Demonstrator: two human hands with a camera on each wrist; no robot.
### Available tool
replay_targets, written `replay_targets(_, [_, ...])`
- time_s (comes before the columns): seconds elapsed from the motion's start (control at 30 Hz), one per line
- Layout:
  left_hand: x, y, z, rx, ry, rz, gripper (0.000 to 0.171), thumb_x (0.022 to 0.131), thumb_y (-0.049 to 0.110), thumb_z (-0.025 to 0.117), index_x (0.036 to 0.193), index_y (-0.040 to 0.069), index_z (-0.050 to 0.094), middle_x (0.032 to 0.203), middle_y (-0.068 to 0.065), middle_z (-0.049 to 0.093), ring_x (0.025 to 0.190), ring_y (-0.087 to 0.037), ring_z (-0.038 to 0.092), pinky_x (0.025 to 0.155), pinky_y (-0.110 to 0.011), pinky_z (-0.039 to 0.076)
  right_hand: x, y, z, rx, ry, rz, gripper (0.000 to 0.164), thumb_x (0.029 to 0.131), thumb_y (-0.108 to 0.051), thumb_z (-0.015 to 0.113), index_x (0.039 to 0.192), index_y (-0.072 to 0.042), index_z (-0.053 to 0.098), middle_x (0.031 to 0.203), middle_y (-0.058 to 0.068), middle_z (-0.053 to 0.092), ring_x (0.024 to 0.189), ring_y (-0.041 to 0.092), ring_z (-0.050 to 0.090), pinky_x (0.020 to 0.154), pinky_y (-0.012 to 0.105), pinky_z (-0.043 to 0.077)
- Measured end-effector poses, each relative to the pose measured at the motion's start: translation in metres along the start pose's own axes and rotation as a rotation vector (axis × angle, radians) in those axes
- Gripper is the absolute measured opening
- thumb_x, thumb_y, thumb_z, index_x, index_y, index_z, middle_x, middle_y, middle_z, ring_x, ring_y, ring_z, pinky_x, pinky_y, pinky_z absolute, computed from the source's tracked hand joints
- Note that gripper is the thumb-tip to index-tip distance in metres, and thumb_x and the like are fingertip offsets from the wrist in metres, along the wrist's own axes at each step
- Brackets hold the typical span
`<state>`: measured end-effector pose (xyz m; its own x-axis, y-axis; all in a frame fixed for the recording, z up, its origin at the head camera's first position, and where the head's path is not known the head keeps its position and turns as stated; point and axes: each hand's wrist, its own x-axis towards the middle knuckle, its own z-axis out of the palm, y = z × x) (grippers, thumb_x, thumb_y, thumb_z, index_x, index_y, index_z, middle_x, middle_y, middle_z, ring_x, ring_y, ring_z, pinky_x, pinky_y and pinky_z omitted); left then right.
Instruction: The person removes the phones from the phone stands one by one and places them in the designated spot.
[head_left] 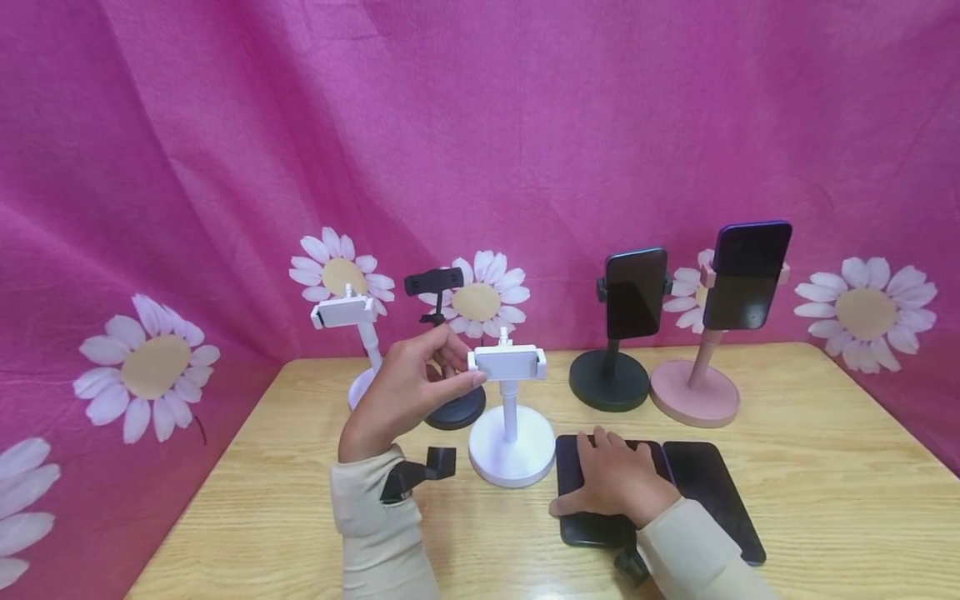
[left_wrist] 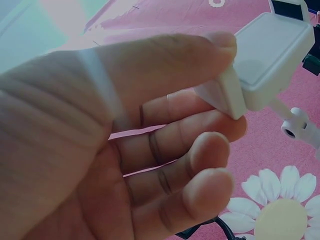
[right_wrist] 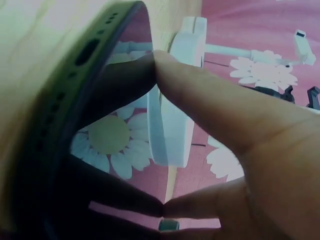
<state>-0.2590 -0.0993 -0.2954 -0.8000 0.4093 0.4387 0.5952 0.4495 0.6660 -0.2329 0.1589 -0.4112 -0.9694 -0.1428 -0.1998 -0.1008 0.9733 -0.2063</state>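
The left hand (head_left: 401, 387) pinches the left end lip of a white phone stand (head_left: 507, 364) between thumb and first fingers, the others loosely bent. The stand is upright at the centre of the frame: rectangular cradle, small knob on top, slim neck, round base. The right hand (head_left: 615, 475), fingers spread without a grip, rests on the glossy screen of a black phone (head_left: 592, 531) at lower right. A second phone (head_left: 708, 483) lies just beside it. The white base sits close to the first phone's left edge, while the wooden tabletop (head_left: 255, 500) stretches away to the lower left. Behind the left hand stand a black holder (head_left: 433, 282) and another white stand (head_left: 345, 313); right of centre, a dark stand (head_left: 610, 379) and a pink stand (head_left: 696, 400) carry phones before pink cloth (head_left: 600, 125).
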Motion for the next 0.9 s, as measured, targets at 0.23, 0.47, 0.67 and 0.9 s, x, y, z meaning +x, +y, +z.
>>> replay_targets(0.23, [0.001, 0.001, 0.001, -0.005, -0.001, -0.001, 0.024, 0.081, 0.022, 0.079, 0.094, 0.014, 0.062, 0.083, 0.004, 0.065, 0.078, -0.014, 0.062, 0.068, -0.037, 0.053, -0.001, 0.007, -0.003, 0.026, -0.031, -0.002, 0.113, 0.062, -0.071, 0.074, 0.141, 0.003, 0.042, 0.145, 0.032, 0.035, 0.134, 0.047, 0.032, 0.097, 0.073, 0.027])
replay_targets(0.47, [0.001, 0.000, 0.001, -0.028, -0.002, -0.023, 0.025, 0.081, 0.022, 0.079, 0.097, 0.013, 0.062, 0.084, 0.002, 0.065, 0.079, -0.016, 0.062, 0.069, -0.039, 0.053, 0.001, 0.018, -0.008, 0.045, -0.070, 0.018, 0.115, 0.061, -0.066, 0.078, 0.141, 0.007, 0.039, 0.143, 0.036, 0.033, 0.131, 0.052, 0.033, 0.095, 0.069, 0.035])
replay_targets(0.67, [0.000, 0.001, 0.001, -0.029, -0.006, -0.046, 0.030, 0.081, 0.022, 0.079, 0.107, 0.014, 0.067, 0.087, 0.002, 0.065, 0.081, -0.017, 0.061, 0.071, -0.039, 0.053, 0.002, 0.023, -0.010, 0.073, -0.105, 0.048, 0.115, 0.061, -0.063, 0.080, 0.142, 0.008, 0.037, 0.144, 0.037, 0.030, 0.129, 0.053, 0.034, 0.096, 0.069, 0.034])
replay_targets(0.9, [0.004, -0.002, 0.005, 0.025, 0.038, 0.007, 0.034, 0.082, 0.021, 0.078, 0.115, 0.015, 0.069, 0.087, 0.004, 0.065, 0.077, -0.014, 0.061, 0.068, -0.033, 0.054, 0.003, 0.021, -0.012, 0.062, -0.116, 0.034, 0.115, 0.062, -0.062, 0.080, 0.140, 0.010, 0.037, 0.143, 0.038, 0.031, 0.128, 0.054, 0.034, 0.096, 0.068, 0.035])
